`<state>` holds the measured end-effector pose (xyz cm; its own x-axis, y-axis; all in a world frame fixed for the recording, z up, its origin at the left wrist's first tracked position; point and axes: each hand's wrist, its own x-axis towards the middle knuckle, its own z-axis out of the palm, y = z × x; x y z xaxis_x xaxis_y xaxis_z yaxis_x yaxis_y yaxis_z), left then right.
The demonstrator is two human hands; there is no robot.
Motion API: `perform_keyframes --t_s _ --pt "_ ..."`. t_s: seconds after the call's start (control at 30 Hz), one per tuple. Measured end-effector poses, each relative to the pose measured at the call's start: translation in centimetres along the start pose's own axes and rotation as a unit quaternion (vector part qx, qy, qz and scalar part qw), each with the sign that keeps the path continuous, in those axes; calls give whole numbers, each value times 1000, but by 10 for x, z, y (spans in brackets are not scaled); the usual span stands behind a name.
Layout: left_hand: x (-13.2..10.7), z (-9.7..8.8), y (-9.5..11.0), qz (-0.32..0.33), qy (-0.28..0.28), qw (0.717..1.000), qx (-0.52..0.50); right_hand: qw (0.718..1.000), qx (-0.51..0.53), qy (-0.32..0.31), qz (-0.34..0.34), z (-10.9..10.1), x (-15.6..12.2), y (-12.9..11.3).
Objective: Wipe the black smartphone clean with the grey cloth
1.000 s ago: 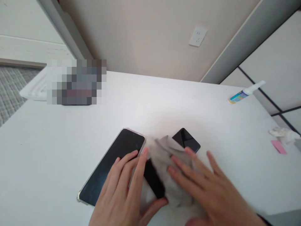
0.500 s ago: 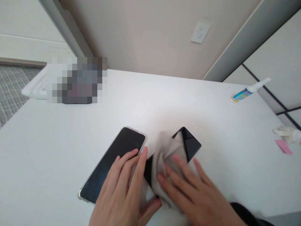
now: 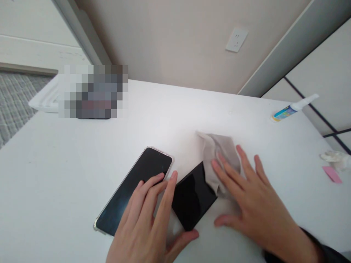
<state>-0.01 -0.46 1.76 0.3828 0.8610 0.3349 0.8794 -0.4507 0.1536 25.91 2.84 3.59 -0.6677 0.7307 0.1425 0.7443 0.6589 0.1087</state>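
Note:
On the white table, my left hand lies across a smartphone in a clear case, which is screen up. Its thumb and index finger straddle a bare black phone or glass slab, lying tilted just to the right. My right hand presses its fingertips on a crumpled grey cloth. That cloth covers the upper right corner of the black slab and touches the table beyond it.
A pixelated patch hides something at the far left edge of the table, beside a white tray. A white-and-blue tube lies at the right, near crumpled white tissue and a pink note.
The grey cloth has slid up and right off the black slab, uncovering most of its face. My right hand has moved the same way, and my left hand has barely moved.

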Motion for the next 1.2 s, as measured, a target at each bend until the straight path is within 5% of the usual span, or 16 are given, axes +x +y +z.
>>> perform_keyframes --t_s 0.13,0.27,0.43,0.57,0.7,0.83,0.87,1.0,1.13,1.2 --pt "-1 1 -1 6 -7 1000 1 990 19 -5 -140 0 2 -6" --pt "-1 2 -2 0 7 1000 4 1000 -9 -6 14 -1 6 -1" --pt "-1 2 -2 10 -3 1000 11 990 12 -12 -140 -2 8 -6" --pt "-3 2 -2 0 7 1000 2 1000 -14 -2 -10 -1 12 -5" --pt "-4 2 -2 6 -5 1000 1 988 2 36 -152 -1 13 -7" --pt "-3 1 -3 -5 1 1000 -1 1000 -15 0 14 -1 13 -2" --pt "-3 1 -3 0 2 1000 -2 1000 -20 6 23 -1 13 -2" --pt "0 0 -3 18 -10 1000 -6 990 -3 21 -138 -1 9 -9" --pt "1 0 -1 -2 -8 1000 -9 1000 -12 -5 10 -1 7 0" --pt "-1 0 -1 -3 -12 1000 -11 1000 -9 5 17 -1 3 -1"
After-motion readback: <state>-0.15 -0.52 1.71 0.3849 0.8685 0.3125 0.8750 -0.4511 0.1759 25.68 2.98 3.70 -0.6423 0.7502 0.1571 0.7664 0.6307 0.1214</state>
